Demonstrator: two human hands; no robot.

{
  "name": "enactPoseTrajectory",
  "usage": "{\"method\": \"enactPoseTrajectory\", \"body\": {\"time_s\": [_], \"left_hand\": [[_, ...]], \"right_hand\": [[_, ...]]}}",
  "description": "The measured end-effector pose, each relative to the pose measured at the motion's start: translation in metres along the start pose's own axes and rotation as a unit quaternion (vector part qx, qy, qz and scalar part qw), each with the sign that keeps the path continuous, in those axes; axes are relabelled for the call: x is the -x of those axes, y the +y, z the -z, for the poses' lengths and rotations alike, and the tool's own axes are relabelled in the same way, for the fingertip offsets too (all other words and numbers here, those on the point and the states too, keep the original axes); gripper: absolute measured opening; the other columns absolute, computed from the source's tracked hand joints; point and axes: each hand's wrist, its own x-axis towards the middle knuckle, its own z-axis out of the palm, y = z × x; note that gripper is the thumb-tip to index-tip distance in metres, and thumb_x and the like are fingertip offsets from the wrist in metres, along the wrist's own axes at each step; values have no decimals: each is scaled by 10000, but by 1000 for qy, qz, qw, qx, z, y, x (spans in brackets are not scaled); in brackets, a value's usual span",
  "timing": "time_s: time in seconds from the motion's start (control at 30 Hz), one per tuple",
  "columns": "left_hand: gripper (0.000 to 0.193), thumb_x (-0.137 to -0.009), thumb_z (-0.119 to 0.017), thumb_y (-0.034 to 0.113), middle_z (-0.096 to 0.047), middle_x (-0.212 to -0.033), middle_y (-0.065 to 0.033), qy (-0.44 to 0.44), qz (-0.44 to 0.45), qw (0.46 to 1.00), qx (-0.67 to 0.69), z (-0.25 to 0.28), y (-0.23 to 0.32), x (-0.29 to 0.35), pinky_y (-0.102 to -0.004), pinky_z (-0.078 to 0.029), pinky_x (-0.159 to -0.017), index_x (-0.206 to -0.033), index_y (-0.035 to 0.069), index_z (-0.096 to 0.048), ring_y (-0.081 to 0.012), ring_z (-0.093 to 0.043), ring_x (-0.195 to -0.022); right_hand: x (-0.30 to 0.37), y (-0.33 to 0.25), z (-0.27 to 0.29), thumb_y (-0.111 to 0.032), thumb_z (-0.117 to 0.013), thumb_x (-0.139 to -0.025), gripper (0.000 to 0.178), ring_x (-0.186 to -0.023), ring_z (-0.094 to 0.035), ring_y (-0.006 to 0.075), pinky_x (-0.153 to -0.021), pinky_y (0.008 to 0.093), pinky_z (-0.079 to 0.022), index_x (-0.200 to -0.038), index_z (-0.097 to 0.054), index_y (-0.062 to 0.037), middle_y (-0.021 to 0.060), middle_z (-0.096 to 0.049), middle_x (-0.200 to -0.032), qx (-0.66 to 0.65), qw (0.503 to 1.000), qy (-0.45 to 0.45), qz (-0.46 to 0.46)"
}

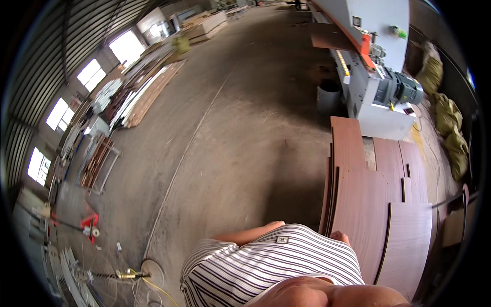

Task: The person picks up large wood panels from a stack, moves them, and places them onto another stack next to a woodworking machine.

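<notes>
My left hand (274, 224) is at the front of my striped shirt, its lower part hidden behind the cloth. Only a little of my right hand (339, 237) shows past the shirt's other side, beside the stack of brown wood-grain boards (360, 199). Whether it touches them I cannot tell. The fingers of both hands are mostly hidden, and I see nothing held. Several boards of differing sizes overlap in the stack, with a paler panel (405, 240) lying on top at the near right.
Beyond the boards stands a large white machine (381, 110) with a grey motor (406, 88), a dark bin (328, 96) beside it. Stuffed sacks (448, 115) line the right wall. Leaning planks (153, 97) and a pedestal fan's round base (152, 272) are on the left.
</notes>
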Motion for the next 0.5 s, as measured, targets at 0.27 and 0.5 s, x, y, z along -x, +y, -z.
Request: {"method": "enactPoseTrajectory", "body": {"time_s": [0.27,0.5], "left_hand": [[363,-863,-376,359,-595,-969,-148,77,-31,995,-47,-19,-3,2,-384,-404,-799,-926,56,-567,-249,-545,-950],[479,-875,-301,386,-586,-1053,-162,38,10,998,-56,-3,60,15,-412,-390,-836,-917,11,-597,-290,-525,-1017]], "right_hand": [[31,37,-24,-226,-591,-758,192,-756,-622,268,-649,335,-489,-820,-633,-49,139,-636,-780,-16,979,-104,-173],[29,33,-27,-257,-598,-754,216,-759,-616,282,-655,341,-488,-824,-636,-57,141,-635,-788,-26,975,-103,-196]]}}
